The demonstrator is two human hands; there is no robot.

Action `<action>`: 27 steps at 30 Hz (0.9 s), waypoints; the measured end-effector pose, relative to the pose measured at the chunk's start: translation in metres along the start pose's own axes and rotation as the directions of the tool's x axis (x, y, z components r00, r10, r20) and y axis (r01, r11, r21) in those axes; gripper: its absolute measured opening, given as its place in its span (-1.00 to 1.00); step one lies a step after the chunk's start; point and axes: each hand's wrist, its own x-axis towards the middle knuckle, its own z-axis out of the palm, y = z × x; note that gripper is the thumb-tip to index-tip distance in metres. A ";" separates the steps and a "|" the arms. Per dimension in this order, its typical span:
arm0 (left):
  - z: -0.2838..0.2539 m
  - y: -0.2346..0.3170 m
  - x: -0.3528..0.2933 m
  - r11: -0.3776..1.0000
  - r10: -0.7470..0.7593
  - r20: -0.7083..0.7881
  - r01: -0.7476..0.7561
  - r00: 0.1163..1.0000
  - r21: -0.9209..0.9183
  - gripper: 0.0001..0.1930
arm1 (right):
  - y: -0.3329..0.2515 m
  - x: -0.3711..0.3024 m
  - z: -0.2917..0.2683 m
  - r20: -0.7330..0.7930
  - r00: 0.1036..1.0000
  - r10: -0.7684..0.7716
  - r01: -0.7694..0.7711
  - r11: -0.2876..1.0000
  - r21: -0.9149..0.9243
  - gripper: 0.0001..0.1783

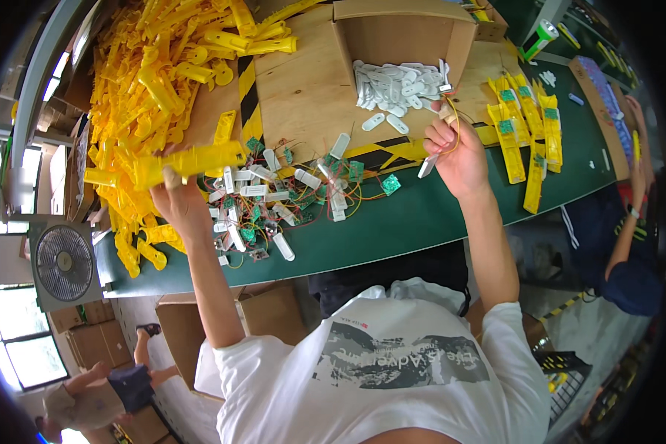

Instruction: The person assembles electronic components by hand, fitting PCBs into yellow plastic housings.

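Observation:
My left hand (179, 203) is closed round a long yellow plastic casing (200, 159), slightly blurred, beside a big heap of similar yellow casings (152, 81). Raised over the table's right half, my right hand (459, 159) has its fingers curled round a small white block (427, 166) with thin wires. A yellow wire (458, 122) loops up past the fingertips toward a small white-and-metal piece. Between my hands lies a tangle of white blocks, wires and green circuit boards (391, 184). Just beyond the right hand, white oval covers (398, 87) spill from a cardboard box (403, 33).
Several yellow casings with green boards (524, 118) lie in a group at the right. A green-and-white flashlight (542, 38) stands behind them. Another person's arm (629, 207) reaches in at the far right. A fan (64, 260) stands off the table's left end.

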 end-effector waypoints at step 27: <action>0.143 -0.037 -0.226 0.977 -0.140 0.181 0.166 0.973 -0.136 -0.33 | 0.039 -0.077 0.022 -0.024 0.909 -0.416 0.391 0.871 -0.298 -0.26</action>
